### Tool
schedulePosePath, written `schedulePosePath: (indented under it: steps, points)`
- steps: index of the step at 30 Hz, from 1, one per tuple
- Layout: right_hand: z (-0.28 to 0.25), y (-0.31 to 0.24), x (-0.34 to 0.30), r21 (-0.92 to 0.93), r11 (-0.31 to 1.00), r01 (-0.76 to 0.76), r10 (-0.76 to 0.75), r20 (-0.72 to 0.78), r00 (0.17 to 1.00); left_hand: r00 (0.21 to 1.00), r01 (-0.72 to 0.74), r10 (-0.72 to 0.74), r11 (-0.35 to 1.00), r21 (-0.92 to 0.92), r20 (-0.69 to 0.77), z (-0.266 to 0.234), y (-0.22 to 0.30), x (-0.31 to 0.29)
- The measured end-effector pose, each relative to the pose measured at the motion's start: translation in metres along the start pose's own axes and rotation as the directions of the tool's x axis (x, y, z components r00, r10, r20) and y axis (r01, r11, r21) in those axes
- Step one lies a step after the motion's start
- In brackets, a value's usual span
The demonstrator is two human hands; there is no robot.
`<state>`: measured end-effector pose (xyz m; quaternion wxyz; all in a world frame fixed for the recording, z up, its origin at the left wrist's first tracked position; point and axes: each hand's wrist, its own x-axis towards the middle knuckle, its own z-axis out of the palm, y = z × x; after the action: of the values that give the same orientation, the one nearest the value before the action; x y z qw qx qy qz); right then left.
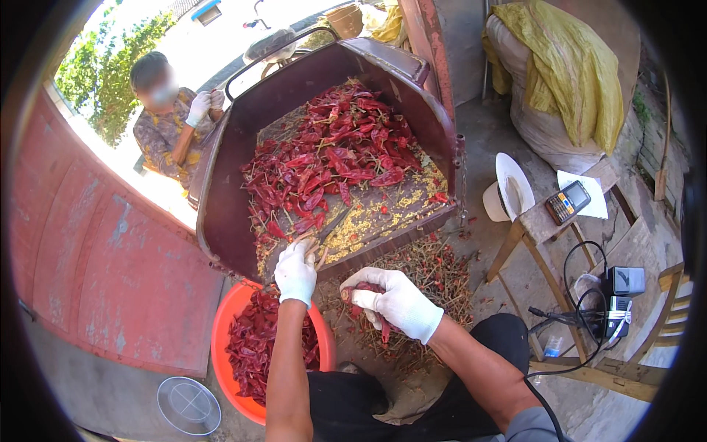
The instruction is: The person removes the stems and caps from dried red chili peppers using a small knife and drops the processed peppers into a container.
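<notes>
My right hand (pixel 394 300), in a white glove, is closed around dried red chili peppers (pixel 384 330), held in front of the cart bed's near edge. My left hand (pixel 296 271), gloved too with the fingertips uncovered, is at the near left edge of the bed. Its fingers are drawn together; what they hold, if anything, is too small to make out. A heap of dried red chilies (pixel 331 155) with stems lies in the dark red metal cart bed (pixel 221 214). Loose yellow seeds (pixel 368 234) are scattered on the bed floor before the heap. Below my left forearm, an orange tub (pixel 221 331) holds more red chilies.
Broken stems (pixel 427 295) litter the ground below the bed. A co-worker (pixel 166 118) with gloved hands is beyond the bed's left side. A wooden stool (pixel 541 221) at right carries a handheld device (pixel 568 202), beside a white hat (pixel 508 188). A round sieve (pixel 188 406) lies left of the tub.
</notes>
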<state>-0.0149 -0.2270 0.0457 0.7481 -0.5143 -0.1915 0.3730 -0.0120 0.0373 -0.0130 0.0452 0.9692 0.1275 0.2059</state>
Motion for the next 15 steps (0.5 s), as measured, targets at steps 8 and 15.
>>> schedulePosePath:
  steps: [8,15]
  points:
    - [-0.011,-0.001,0.003,-0.007,0.999,-0.048,0.048,-0.031,0.998,0.985,0.046,-0.076,0.981,0.187,0.157,0.005,0.0,0.014]
    - [-0.017,-0.006,0.002,0.05,0.999,-0.022,0.027,-0.099,0.995,0.935,0.106,-0.197,0.949,0.299,0.295,-0.016,0.007,0.001]
